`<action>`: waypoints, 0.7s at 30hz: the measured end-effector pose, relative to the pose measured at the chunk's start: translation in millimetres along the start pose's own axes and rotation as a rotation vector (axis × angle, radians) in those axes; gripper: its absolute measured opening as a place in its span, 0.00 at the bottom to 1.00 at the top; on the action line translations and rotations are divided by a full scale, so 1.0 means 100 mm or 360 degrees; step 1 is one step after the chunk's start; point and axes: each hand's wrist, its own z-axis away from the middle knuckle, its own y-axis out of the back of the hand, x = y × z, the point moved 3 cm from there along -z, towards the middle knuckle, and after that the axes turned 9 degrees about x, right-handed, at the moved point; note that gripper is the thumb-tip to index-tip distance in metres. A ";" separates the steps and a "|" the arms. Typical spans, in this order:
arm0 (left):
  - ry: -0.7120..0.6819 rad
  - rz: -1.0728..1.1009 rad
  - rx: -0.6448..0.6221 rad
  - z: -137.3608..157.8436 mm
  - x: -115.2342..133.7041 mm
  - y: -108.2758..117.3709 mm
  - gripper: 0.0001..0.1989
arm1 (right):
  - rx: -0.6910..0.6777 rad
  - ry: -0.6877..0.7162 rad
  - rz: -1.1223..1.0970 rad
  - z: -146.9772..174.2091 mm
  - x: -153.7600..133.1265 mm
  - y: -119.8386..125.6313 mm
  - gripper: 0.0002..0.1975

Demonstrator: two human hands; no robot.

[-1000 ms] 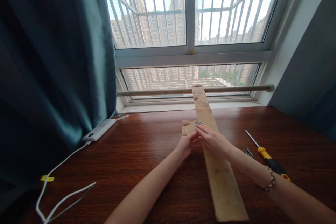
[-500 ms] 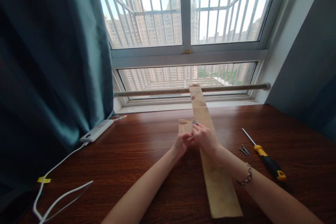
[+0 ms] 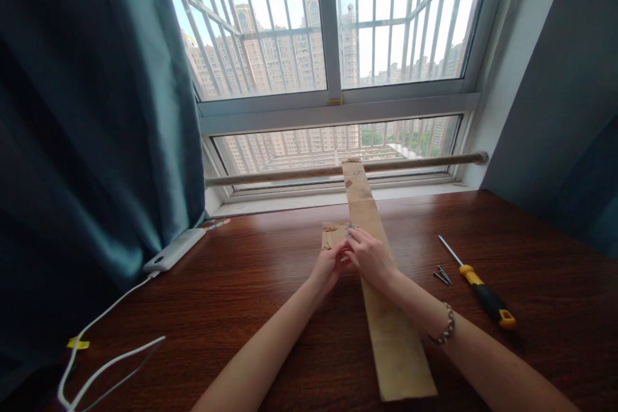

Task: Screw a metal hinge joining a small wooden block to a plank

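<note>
A long pale wooden board (image 3: 398, 341) lies lengthwise on the table, its far end reaching the rail by the window. Against its left side is a short wooden piece (image 3: 333, 232) with dark knots. My right hand (image 3: 371, 257) rests over the board, its fingers closed near a tiny shiny metal piece (image 3: 353, 226) whose kind I cannot make out. Just left of it, my left hand (image 3: 328, 266) has curled fingers meeting the right fingers at the short piece's near edge. Whatever lies between the left fingers is hidden.
On the right lie a yellow-and-black screwdriver (image 3: 486, 293) and several screws (image 3: 443, 275). A white power bank (image 3: 174, 250) with a white cable (image 3: 109, 310) is at the left by the dark curtain (image 3: 145, 141). Beyond the table (image 3: 261, 257) runs a rail (image 3: 275, 176) before the window.
The view has shifted slightly, moving the scene a little left. My left fingers have drawn closer in against my right fingers; the board and short piece stay together.
</note>
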 end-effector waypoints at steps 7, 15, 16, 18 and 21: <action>-0.0001 -0.0002 0.0089 -0.02 -0.02 0.01 0.08 | 0.0196 -0.0459 -0.0326 0.21 0.61 0.67 0.11; 0.0043 0.0051 0.0202 -0.06 -0.06 0.02 0.07 | -0.0988 -0.1083 0.0658 0.93 1.42 0.83 0.10; 0.0045 0.0052 0.0217 -0.07 -0.06 0.03 0.07 | -0.0989 -0.1086 0.0651 0.95 1.43 0.81 0.10; 0.0053 0.0061 0.0230 -0.08 -0.07 0.03 0.07 | -0.0993 -0.1094 0.0645 0.98 1.43 0.76 0.10; 0.0071 0.0095 0.0224 -0.08 -0.09 0.03 0.07 | -0.0996 -0.1116 0.0615 0.98 1.49 0.69 0.09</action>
